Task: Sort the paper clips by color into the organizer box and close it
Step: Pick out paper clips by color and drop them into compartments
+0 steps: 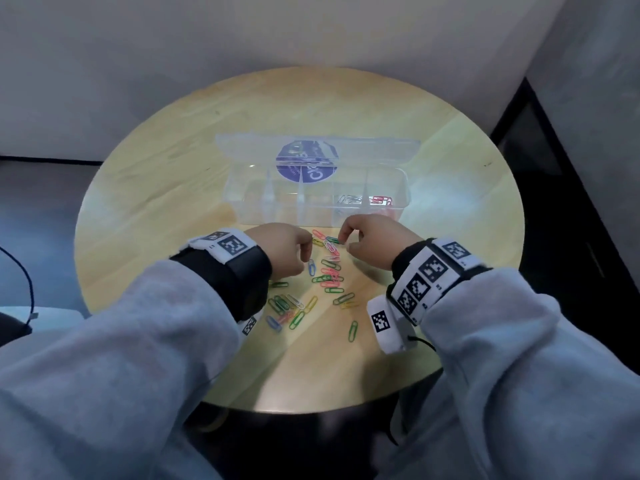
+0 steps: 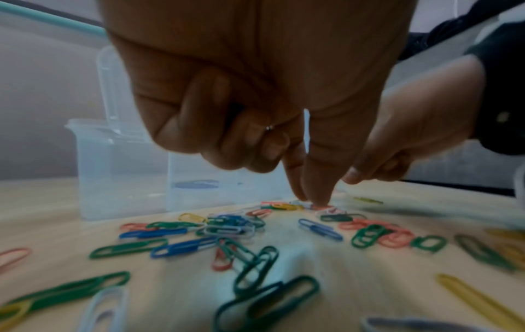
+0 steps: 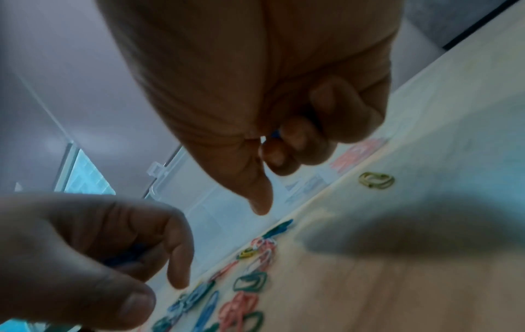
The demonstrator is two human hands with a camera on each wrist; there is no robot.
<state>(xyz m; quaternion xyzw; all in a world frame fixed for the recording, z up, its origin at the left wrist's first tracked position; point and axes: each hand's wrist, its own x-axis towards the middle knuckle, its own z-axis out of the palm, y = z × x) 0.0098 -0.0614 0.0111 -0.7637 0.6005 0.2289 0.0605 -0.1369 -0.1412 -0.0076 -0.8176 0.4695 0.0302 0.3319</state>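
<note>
A clear organizer box (image 1: 277, 213) stands open at mid-table, its lid (image 1: 381, 147) tipped back. White clips (image 1: 349, 199) and red clips (image 1: 381, 200) lie in its two right compartments. Loose paper clips (image 1: 329, 275) of several colours are scattered in front of it. My left hand (image 1: 306, 254) hovers over the pile's left side with blue clips (image 3: 127, 258) curled in its fingers; its forefinger and thumb tips (image 2: 318, 197) touch a red clip (image 2: 322, 206). My right hand (image 1: 344, 242) is curled at the pile's far end beside a green clip (image 1: 332, 240), with a bit of blue (image 3: 275, 134) showing in its fingers.
The round wooden table (image 1: 173, 188) sits against a pale wall. A lone green clip (image 1: 352, 330) lies near the front, and a yellow clip (image 3: 376, 179) lies apart by the box. A dark cable (image 1: 27, 282) hangs off to the left.
</note>
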